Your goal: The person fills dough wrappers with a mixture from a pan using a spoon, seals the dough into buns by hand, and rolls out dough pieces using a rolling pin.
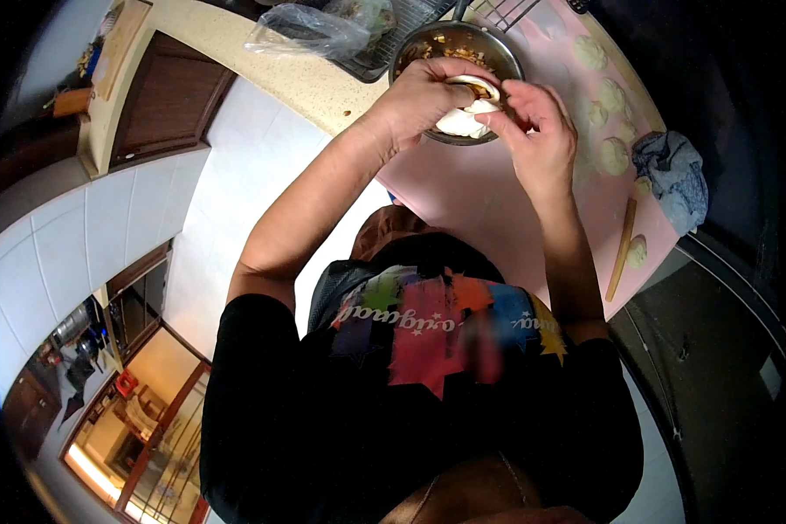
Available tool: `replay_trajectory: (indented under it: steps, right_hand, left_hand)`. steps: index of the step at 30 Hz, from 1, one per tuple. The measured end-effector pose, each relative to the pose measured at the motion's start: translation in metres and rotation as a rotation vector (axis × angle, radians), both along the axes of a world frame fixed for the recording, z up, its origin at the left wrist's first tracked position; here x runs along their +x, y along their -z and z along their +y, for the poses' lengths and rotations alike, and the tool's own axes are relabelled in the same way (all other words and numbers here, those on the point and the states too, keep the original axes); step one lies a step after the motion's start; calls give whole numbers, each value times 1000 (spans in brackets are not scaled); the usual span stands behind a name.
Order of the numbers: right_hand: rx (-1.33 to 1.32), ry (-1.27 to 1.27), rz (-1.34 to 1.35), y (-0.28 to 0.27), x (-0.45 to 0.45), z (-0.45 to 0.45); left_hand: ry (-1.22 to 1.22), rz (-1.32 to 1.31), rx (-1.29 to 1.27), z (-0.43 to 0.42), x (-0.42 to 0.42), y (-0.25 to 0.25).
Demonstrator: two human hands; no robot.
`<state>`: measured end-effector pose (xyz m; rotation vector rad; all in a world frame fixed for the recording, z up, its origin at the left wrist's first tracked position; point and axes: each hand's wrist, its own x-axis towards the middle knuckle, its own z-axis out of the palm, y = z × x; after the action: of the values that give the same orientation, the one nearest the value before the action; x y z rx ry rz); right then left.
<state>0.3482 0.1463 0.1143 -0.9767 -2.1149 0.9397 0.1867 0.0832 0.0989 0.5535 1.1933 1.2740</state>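
We found the filled dough wrapper [463, 125] above the metal pan [503, 58], presumably so stray filling [479, 90] dropped there, left hand [422, 100] curled around it, right hand [537, 127] half open, thumb at its edge.

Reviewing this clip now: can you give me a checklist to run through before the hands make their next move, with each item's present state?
1. Left hand supporting the dough wrapper: ok, its fingers are around it.
2. Right hand pinching the wrapper firmly: cannot tell; its thumb is at the edge, but the grip is unclear.
3. Filling in the wrapper: ok, visible through the opening.
4. Wrapper fully closed: not ok, there is a gap at the top.
5. Wrapper's underside untorn: cannot tell, it is hidden.
6. Rolling pin out of the way: ok, it lies on the pink mat, apart from both hands.
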Motion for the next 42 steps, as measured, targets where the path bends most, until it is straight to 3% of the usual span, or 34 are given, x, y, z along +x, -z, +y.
replay_trajectory:
  steps: [2,5,7,9,14,16,17,20,21,24,26,28,29,32,34,36,38,40,42]
  right_hand:
    - [-220,-85,21,10,3,3]
    - [58,-144,-3,8,4,3]
    - [165,-200,32,8,5,5]
    - [299,-253,35,2,3,7]
    - [-3,-287,16,6,4,10]
    - [-41,-114,92,10,5,9]
    - [-168,-4,177,15,4,6]
    - [-162,34,150,20,0,-4]
    - [47,-45,118,16,-2,-5]
    - [202,-167,103,13,0,-1]
    - [206,-185,108,8,0,3]
    - [119,13,12,1,0,3]
    - [5,-14,-42,3,5,5]
    - [-120,-55,76,8,9,8]
    - [-124,-8,158,2,5,1]
    - [-524,136,448,-6,-1,-7]
    - [-521,62,404,6,-4,-13]
    - [-160,-138,297,11,1,-3]
    - [-184,-60,178,5,4,2]
  left_hand:
    - [2,-25,-38,1,-3,-6]
    - [9,-229,-94,1,-5,-12]
    - [28,-5,-103,4,-1,-10]
    - [69,59,-78,5,-3,1]
    - [267,203,-59,9,-12,-2]
    - [-33,-123,-117,8,-8,-10]
    - [-49,-116,-90,8,-9,-10]
    - [-87,-101,-51,7,2,-2]
    - [-73,-77,-81,8,5,-4]
    - [-93,-2,-57,11,10,1]
    - [-86,60,-36,10,10,2]
    - [59,194,78,9,5,6]
    - [58,194,78,7,2,7]
    - [138,17,46,8,-3,-1]
    - [-197,-89,37,8,1,-5]
    - [-232,-130,23,8,10,1]
    - [-226,-497,-28,5,19,4]
    - [-215,-539,-9,3,15,8]
    - [-131,-473,-10,1,12,8]
